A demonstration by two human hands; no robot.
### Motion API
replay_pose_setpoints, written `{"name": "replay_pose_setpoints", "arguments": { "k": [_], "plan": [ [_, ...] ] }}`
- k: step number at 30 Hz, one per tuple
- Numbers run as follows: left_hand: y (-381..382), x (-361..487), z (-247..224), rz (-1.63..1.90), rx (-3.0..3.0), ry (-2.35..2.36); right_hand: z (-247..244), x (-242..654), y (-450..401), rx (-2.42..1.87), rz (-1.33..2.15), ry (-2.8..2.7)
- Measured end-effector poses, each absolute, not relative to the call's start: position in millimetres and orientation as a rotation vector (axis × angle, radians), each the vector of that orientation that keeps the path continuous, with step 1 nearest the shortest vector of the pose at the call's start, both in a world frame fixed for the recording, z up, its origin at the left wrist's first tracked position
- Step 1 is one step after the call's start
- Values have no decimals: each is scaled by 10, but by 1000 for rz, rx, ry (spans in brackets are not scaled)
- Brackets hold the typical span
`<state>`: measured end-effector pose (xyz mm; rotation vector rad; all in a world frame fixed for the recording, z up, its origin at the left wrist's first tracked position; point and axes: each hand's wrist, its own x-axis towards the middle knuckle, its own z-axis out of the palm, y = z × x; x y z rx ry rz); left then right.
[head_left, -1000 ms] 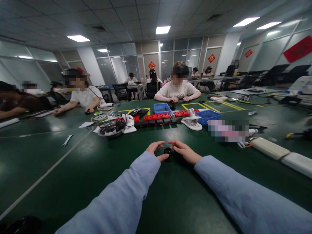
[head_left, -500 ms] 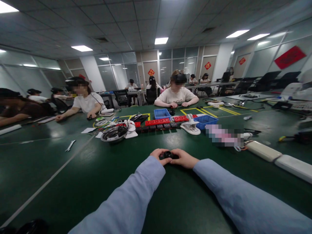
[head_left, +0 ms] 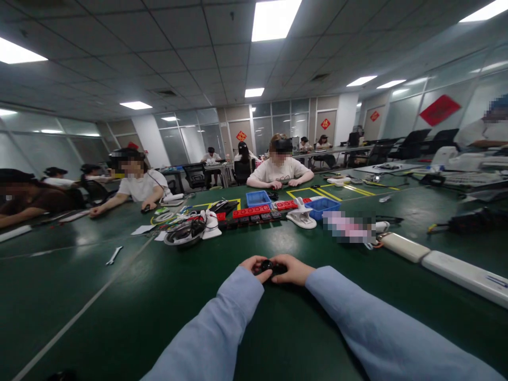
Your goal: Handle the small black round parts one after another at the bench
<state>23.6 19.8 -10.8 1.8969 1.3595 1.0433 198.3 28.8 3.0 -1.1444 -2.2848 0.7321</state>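
My left hand (head_left: 253, 265) curls its fingers and thumb around a small black object with a round, shiny top (head_left: 267, 265). From the other side, my right hand (head_left: 293, 269) closes on the same object, its thumb and fingers covering the right end. Both hands rest low over the green table (head_left: 186, 296), near its middle. Most of the object is hidden by my fingers, so its exact kind does not show.
Beyond my hands lie red and black socket blocks (head_left: 251, 211), a white clamp base (head_left: 301, 216), blue trays (head_left: 257, 199) and a bundle of cables (head_left: 184, 231). A wrench (head_left: 114, 255) lies left; white bars (head_left: 462, 270) lie right. Several people sit around.
My view has tilted up and shifted slightly, so the hands and table items sit lower in the picture. Both hands stay closed around the black object. Another person now shows at the far right.
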Motion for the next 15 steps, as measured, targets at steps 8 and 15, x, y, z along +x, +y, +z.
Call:
{"name": "replay_pose_setpoints", "arguments": {
  "k": [8, 15],
  "plan": [
    [219, 207, -89, 1019, 2062, 1248, 89, 2016, 318, -1087, 704, -2417],
    [256, 217, -72, 942, 2037, 1269, 99, 2017, 344, -1043, 693, -2448]
  ]
}}
